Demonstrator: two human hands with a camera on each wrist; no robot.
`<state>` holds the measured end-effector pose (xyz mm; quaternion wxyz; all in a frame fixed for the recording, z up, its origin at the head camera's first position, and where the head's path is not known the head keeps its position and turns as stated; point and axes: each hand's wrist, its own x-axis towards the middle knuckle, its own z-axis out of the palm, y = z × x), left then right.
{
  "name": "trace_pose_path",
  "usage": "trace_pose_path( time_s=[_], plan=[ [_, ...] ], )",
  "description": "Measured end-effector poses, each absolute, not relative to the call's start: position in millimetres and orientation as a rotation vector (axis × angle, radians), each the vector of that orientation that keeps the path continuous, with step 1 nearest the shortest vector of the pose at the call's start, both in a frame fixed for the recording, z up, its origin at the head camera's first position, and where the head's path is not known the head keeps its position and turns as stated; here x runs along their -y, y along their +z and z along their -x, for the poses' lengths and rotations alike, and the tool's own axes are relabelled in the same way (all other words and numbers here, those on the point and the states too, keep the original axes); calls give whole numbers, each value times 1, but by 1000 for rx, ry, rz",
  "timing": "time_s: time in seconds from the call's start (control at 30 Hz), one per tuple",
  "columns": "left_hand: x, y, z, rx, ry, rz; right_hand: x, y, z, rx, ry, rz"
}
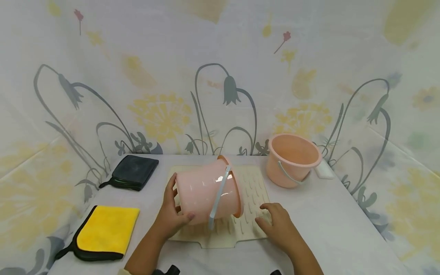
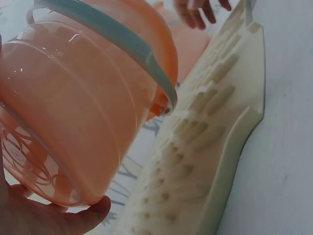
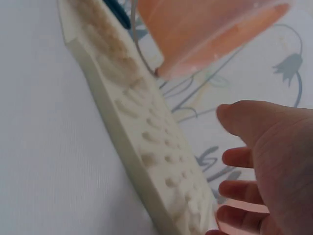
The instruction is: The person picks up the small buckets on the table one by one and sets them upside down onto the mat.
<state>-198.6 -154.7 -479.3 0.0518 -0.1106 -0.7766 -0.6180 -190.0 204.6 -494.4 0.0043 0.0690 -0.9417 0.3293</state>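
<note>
A pink plastic bucket [image 1: 203, 191] with a pale blue handle [image 1: 220, 194] lies tipped on its side in the air over a cream ridged board [image 1: 254, 191]. Its orange-tinted rim points to the right. My left hand [image 1: 172, 217] grips it round the base, thumb on the near side and fingers at the bottom, as the left wrist view shows with the clear base [image 2: 29, 156]. To the right of the rim, my right hand [image 1: 278, 225] is apart from the bucket, over the board's right edge, fingers relaxed and holding nothing.
A second pink bucket [image 1: 287, 168] stands upright at the back right, a white object [image 1: 324, 170] beside it. On the left lie a folded yellow cloth [image 1: 106, 231] with black edging and a dark folded cloth [image 1: 134, 172]. Flower-patterned sheeting [image 1: 165, 76] rises behind the white table.
</note>
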Motion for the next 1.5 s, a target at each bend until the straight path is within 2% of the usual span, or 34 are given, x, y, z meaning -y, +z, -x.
trace_pose_path(
  time_s=[0.4,0.63,1.5],
  plan=[
    [183,-463,194,2383,-1822,294,-233,-508,179,3060,853,-286],
    [206,-455,194,2363,-1804,304,-243,-513,174,3152,926,-272],
    [280,-420,189,2527,-1610,166,-243,-520,172,3157,1017,-191]
  ],
)
